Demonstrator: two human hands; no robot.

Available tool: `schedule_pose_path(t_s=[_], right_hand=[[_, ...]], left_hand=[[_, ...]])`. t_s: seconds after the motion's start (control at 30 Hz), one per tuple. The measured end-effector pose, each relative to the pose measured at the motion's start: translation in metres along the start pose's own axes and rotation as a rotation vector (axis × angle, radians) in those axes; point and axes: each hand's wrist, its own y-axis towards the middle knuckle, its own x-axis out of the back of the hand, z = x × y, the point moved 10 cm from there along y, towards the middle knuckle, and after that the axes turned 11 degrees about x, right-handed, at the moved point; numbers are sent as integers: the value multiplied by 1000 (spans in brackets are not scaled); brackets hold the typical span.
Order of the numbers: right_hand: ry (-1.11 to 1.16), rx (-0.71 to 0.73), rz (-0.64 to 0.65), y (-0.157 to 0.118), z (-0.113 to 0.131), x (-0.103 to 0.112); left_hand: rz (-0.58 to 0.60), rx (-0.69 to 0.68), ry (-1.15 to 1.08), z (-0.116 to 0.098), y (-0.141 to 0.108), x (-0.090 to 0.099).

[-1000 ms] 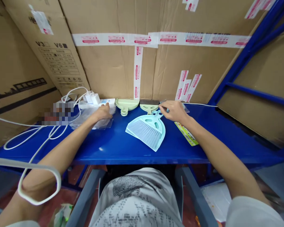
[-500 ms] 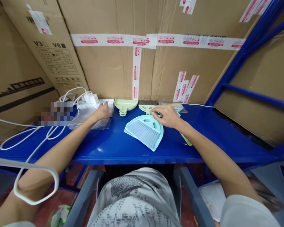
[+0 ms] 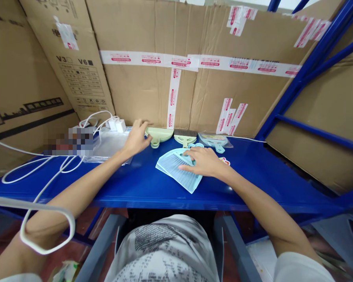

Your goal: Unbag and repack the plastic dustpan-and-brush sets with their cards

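Observation:
A light blue hand brush [image 3: 173, 167] lies nested in a light blue dustpan [image 3: 197, 183] at the middle of the table. My right hand [image 3: 205, 161] is over the right part of this pair, fingers spread and thumb above the bristles; whether it touches them I cannot tell. My left hand [image 3: 137, 138] is raised at the left end of a pale green dustpan [image 3: 160, 134], with its fingers apart and nothing in them. Beside that dustpan lies a green hand brush [image 3: 184, 138] with dark bristles. Farther right is a blue brush-and-dustpan set [image 3: 214, 141] in clear wrapping.
Clear plastic bags [image 3: 113, 147] lie left of my left hand, near white power adapters [image 3: 117, 124]. White cables [image 3: 51, 166] loop across the left side, one over my left forearm. Cardboard [image 3: 141, 94] walls the back; a blue metal frame [image 3: 288, 94] stands on the right.
My left hand has lifted off the plastic bags and moved right to the green dustpan. My right hand has shifted from the blue set's handle end nearer me, over the bristles, its fingers opening.

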Motion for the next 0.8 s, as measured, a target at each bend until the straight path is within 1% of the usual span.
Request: schedule_pose_path(t_s=[0.03,0.1,0.13,0.2,0.27,0.33,0.37,0.43,0.5,0.57,0.63,0.7,0.8], right_hand=[[-12,-29,18,0,1,-1],[-27,-114,41,-2,1,-3],[-33,-165,43,-3,0,-3],[-47,-256,41,-6,1,-4],[-52,-293,28,-7,5,-5],[-32,-292,22,-7,10,-7],[-16,-289,15,-7,12,-7],[17,-294,-15,-7,12,-5],[51,-313,-64,-7,9,0],[81,-330,-118,-8,5,5],[140,-337,-174,-8,1,8],[250,-328,-239,-7,-4,8],[427,-308,-358,-5,-14,5]], left_hand=[[71,-44,-90,-14,-6,-5],[278,-121,-242,-39,-20,-25],[354,-156,-281,-48,-28,-35],[444,-214,-297,-59,-39,-51],[486,-235,-305,-62,-44,-61],[489,-208,-336,-58,-43,-63],[465,-186,-347,-56,-41,-60],[374,-151,-357,-54,-37,-47],[256,-142,-388,-56,-36,-30],[149,-140,-466,-59,-37,-15],[86,-116,-563,-59,-39,-6],[116,-64,-658,-57,-39,-7],[265,38,-806,-53,-36,-20]])
